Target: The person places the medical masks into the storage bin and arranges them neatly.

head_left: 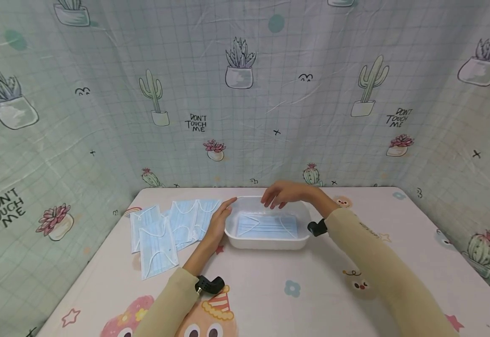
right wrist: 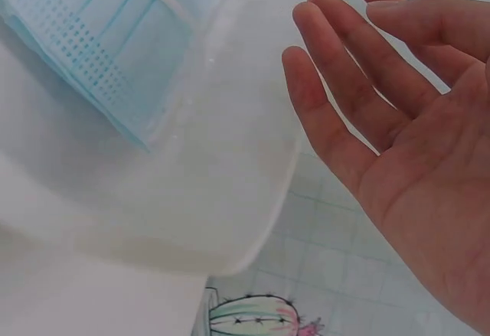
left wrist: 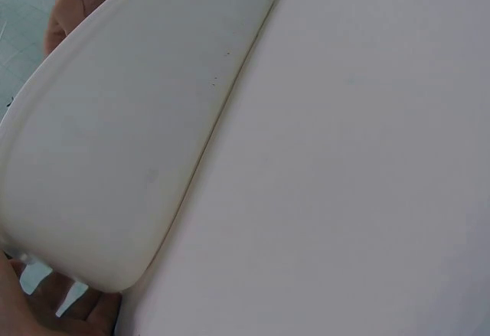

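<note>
A white plastic tub (head_left: 267, 244) stands on the table with a light blue face mask (head_left: 272, 227) lying flat in it, white ear loops on top. My left hand (head_left: 217, 226) lies against the tub's left side, its fingertips at the rim. The left wrist view shows those fingers (left wrist: 65, 303) beside the tub's wall, partly hidden by it. Over the tub's far right part hovers my right hand (head_left: 288, 192), holding nothing. In the right wrist view its fingers (right wrist: 348, 83) are spread and slightly bent, apart from the mask.
Left of the tub, several blue face masks (head_left: 159, 245) lie loosely overlapping on the patterned tablecloth (head_left: 266, 290). A cloth backdrop (head_left: 278, 121) printed with cacti rises along the table's back and sides.
</note>
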A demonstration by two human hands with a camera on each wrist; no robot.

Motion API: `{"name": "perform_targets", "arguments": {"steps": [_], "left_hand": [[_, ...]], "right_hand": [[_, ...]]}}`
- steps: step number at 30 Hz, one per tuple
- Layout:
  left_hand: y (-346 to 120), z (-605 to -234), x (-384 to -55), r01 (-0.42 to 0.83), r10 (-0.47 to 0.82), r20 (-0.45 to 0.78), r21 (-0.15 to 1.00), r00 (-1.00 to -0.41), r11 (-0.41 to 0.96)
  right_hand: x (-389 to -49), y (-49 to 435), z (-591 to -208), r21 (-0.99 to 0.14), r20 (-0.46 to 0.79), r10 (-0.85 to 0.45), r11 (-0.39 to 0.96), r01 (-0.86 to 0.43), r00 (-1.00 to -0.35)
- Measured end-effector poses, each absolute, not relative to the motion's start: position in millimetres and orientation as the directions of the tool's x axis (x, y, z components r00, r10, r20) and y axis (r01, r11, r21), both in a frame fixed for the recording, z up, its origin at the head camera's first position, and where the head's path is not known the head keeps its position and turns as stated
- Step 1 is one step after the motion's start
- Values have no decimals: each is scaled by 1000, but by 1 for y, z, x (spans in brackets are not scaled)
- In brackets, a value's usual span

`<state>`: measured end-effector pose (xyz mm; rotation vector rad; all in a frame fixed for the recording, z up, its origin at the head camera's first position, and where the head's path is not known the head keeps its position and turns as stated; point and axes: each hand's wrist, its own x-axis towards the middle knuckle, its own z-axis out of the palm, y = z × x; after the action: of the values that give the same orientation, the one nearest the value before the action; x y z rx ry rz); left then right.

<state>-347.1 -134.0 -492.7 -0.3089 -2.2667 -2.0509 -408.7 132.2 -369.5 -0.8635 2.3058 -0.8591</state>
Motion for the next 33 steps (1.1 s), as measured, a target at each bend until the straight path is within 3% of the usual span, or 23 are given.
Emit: {"name": "perform_targets", "arguments": {"steps": [9,15,21,33], "left_hand": [[-135,-493,-345,198,98,189,976,-977,92],[-136,-494,-345,196,100,187,977,-977,87],[-137,-493,-346,200,112,189,975,-976,93],[-135,-492,-346,197,112,186,976,-976,97]], "right_hand": [[-385,169,-358,-786,-18,-703,449,-424,-711],[-363,193,-369,-805,100,-589,427,-413,-802],[-355,214,-390,-840,152,-433,417,-347,-889],[-372,216,-427,-903,177,-181,362,-233,-967]]}}
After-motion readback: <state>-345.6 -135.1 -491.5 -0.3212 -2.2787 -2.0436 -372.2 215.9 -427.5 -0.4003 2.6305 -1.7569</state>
